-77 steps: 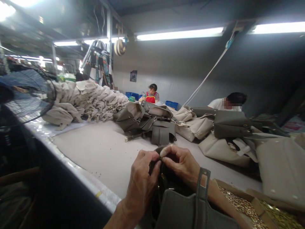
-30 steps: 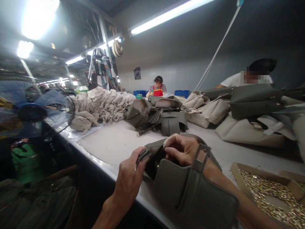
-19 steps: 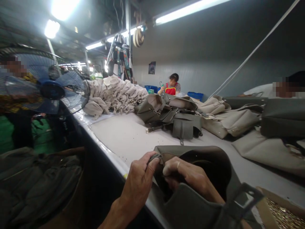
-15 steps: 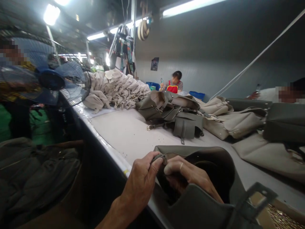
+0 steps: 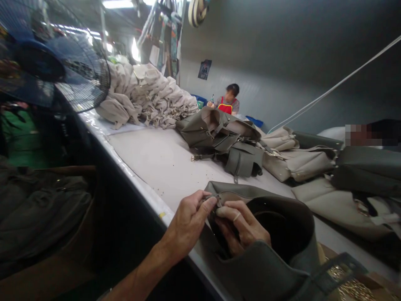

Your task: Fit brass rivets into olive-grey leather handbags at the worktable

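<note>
A dark grey-green bag (image 5: pixel 266 263) lies open-mouthed at the table's near edge. At the left side of its rim, my left hand (image 5: pixel 192 215) pinches a small strap piece (image 5: pixel 214 200) between thumb and fingers. My right hand (image 5: pixel 242 225), with a ring on one finger, reaches inside the mouth, its fingers closed on the rim beside the left fingertips. Whatever small part may lie between the fingertips is too small to tell. A strap end with a hole (image 5: pixel 346 267) sticks out on the bag's right.
Beyond lie grey-green bags (image 5: pixel 219 133), beige bags (image 5: pixel 310 163) and a beige pile (image 5: pixel 150 96). Small metal pieces (image 5: pixel 351 284) fill a box at lower right. A fan (image 5: pixel 40 62) and a box of dark fabric (image 5: pixel 40 217) stand left. A person (image 5: pixel 230 100) sits behind.
The view has shifted, so the fan and far table sit further left and higher. My right hand has drawn back slightly at the rim, its fingers more curled. My left hand still pinches the strap.
</note>
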{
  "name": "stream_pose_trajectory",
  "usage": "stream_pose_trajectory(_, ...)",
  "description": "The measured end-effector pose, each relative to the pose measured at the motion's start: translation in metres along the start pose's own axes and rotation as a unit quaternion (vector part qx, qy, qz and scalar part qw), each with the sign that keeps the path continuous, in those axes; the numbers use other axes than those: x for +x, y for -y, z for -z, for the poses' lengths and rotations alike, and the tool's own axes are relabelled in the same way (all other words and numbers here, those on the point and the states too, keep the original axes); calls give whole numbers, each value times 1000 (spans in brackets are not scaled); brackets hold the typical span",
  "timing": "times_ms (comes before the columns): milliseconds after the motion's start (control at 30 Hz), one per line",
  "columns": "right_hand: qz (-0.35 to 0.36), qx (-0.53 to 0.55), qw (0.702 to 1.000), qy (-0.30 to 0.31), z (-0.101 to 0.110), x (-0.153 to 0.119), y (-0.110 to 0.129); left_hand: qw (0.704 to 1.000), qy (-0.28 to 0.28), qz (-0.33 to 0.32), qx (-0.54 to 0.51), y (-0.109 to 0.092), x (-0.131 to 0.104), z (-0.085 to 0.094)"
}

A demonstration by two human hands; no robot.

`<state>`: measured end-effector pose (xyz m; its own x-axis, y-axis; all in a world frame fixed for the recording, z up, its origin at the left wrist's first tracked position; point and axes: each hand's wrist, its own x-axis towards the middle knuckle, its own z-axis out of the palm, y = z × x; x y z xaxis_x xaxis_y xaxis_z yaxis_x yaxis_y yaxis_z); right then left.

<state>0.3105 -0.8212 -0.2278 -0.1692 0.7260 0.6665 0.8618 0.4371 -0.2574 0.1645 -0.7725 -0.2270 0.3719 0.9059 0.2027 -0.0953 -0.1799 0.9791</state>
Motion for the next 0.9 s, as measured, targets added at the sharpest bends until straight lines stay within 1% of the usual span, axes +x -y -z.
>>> stream_pose_trajectory(133,34,-25,999,-19,-4,-1,-1,1000,2,5,-6,0,0,-1)
stream_pose_trajectory(233,26,-47,999,-11,-4,1,-3,1000,4,3,-12,-1,0,-1)
stream_pose_trajectory(333,11,-8,1000,16,-2,5,-3,1000,2,-3,-8,-2,1,-2)
stream_pose_trajectory(567,-6,90,995,49,10,17,-6,1000,2,-20,15,-2,4,-2)
stream_pose_trajectory(767,22,104,990,93,20,27,-13,999,23,-26,14,1,4,-2)
stream_pose_trajectory(900,-5,119,989,91,23,30,-12,999,28,-33,11,0,6,-4)
